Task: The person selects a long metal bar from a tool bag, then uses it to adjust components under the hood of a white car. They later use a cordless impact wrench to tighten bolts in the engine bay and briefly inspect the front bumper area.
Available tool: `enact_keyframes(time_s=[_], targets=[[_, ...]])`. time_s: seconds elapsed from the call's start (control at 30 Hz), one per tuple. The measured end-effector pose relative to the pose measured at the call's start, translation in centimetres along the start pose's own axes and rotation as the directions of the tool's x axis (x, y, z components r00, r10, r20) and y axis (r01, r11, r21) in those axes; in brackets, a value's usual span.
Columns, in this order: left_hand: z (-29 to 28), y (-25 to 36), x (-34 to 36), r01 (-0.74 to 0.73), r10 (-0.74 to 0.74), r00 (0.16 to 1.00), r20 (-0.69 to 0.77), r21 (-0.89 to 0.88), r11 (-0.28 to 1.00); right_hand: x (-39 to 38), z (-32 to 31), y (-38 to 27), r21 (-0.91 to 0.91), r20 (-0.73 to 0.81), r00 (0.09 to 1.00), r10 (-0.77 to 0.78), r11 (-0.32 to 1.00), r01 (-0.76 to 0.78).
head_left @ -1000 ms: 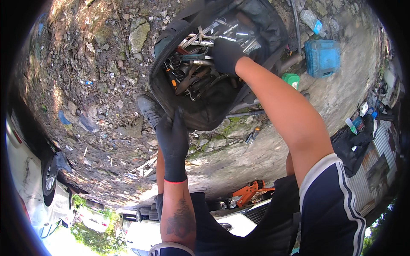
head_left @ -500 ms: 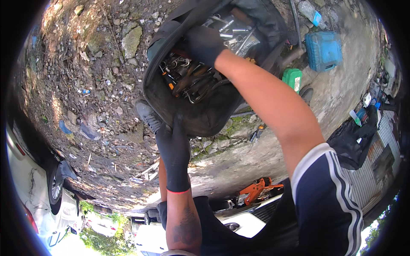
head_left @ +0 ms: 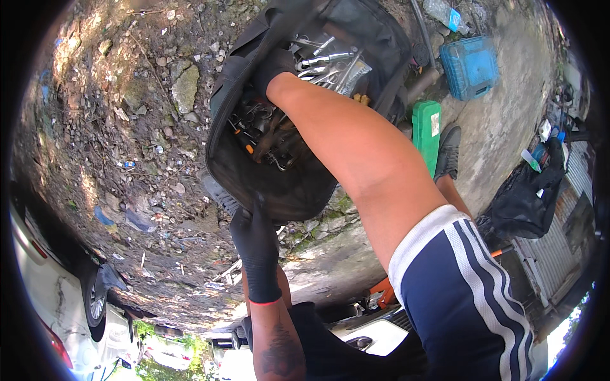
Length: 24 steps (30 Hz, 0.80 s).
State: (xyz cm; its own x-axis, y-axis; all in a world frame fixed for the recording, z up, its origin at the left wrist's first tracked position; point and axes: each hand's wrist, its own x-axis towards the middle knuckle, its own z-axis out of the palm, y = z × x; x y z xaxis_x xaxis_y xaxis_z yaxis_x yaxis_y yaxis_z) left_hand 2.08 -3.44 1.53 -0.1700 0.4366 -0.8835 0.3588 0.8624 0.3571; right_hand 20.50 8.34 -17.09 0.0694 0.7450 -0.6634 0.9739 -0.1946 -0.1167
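A black fabric tool bag lies wide open in front of me. My left hand, in a black glove with a red cuff edge, pinches the bag's near rim. My right hand, also in a black glove, reaches deep into the bag's far left part; its fingers are hidden under the bag's side and the wrist. Beside it, shiny metal wrenches and sockets lie in a heap. Nearer to me inside the bag are dark hand tools, some with orange on their handles.
Right of the bag are a green case, a blue case and a plastic bottle. Rubble with a large stone covers the left. A white car stands lower left, a black plastic bag far right.
My right hand has moved left and deeper under the bag's side. My left hand keeps its hold on the rim. The view has shifted slightly, showing more of the green case.
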Motion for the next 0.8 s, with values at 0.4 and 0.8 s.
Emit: enact_keyframes(time_s=[0.4, 0.8], targets=[[-0.1, 0.7, -0.5, -0.028, 0.029, 0.999, 0.042, -0.026, 0.999, 0.7, 1.4, 0.6, 0.062, -0.03, 0.998, 0.047, 0.997, -0.045], [-0.3, -0.2, -0.2, -0.029, 0.03, 0.998, 0.054, -0.018, 0.999, 1.7, 3.7, 1.9, 0.276, -0.115, 0.993, 0.021, 0.961, 0.011]])
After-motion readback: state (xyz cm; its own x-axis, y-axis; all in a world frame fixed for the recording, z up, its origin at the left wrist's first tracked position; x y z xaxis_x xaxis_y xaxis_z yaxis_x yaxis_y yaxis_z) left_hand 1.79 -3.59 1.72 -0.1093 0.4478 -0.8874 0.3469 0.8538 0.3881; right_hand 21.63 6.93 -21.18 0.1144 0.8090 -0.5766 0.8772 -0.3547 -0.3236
